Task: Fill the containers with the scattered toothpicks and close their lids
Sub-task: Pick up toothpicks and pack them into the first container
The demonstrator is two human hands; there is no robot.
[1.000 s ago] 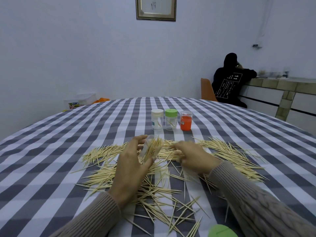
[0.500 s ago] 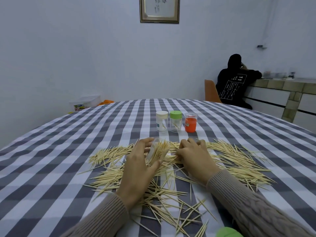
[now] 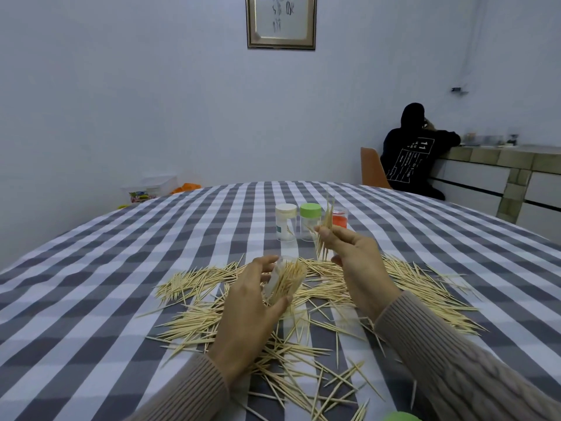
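My left hand (image 3: 249,308) grips a clear open container (image 3: 283,282), tilted and partly filled with toothpicks. My right hand (image 3: 358,262) is raised above the table and pinches a small bunch of toothpicks (image 3: 324,232), held upright to the right of the container's mouth. Scattered toothpicks (image 3: 409,287) cover the checked tablecloth around both hands. Three more containers stand behind: one with a cream lid (image 3: 285,221), one with a green lid (image 3: 310,220) and an orange one (image 3: 340,218) partly hidden by the bunch.
A loose green lid (image 3: 400,417) peeks in at the bottom edge. The round table (image 3: 91,268) carries a grey and white checked cloth. A person in black (image 3: 413,153) sits at a counter at the back right, beside an orange chair (image 3: 372,171).
My right hand has lifted off the pile with a bunch of toothpicks pinched in it. My left hand still holds the tilted container in about the same place.
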